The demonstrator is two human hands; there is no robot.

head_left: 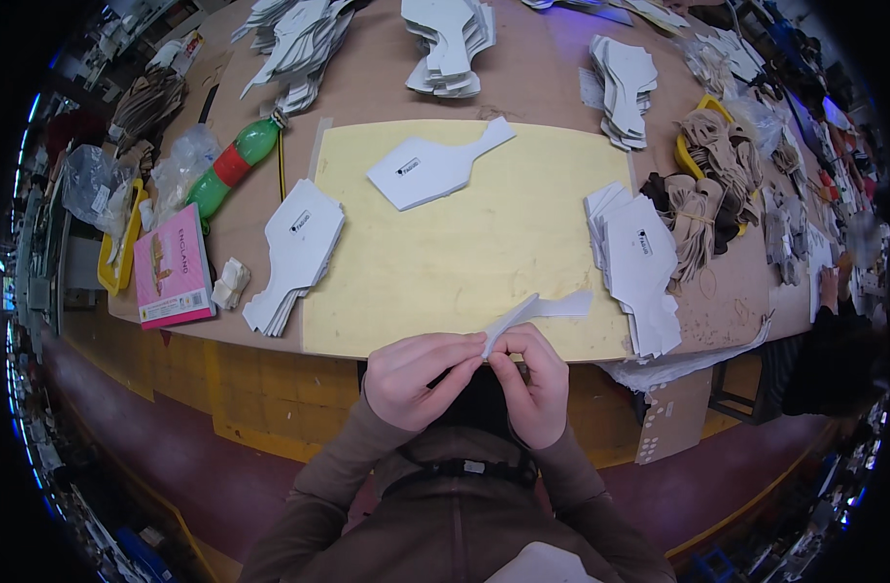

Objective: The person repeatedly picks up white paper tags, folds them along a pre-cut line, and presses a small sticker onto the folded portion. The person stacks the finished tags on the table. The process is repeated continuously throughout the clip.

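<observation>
At the near edge of the table, my left hand (418, 377) and my right hand (532, 381) pinch a white shaped cut-out piece (554, 305) between their fingertips. The piece is bent, with one part standing up and a narrow strip pointing right. Beneath it lies a pale yellow sheet (445, 267). Farther off on the sheet, a single white cut-out piece (420, 175) lies flat with a small dark print. Stacks of similar pieces flank the sheet: a left stack (304, 238) and a right stack (641, 255).
Far stacks of white pieces (450, 44) stand along the back. At left are a green bottle (233, 167), a pink book (173, 267) and a crumpled white bundle (231, 283). Beige bundles (717, 146) fill a yellow tray (686, 155) at right. Another white piece (542, 565) shows at my lap.
</observation>
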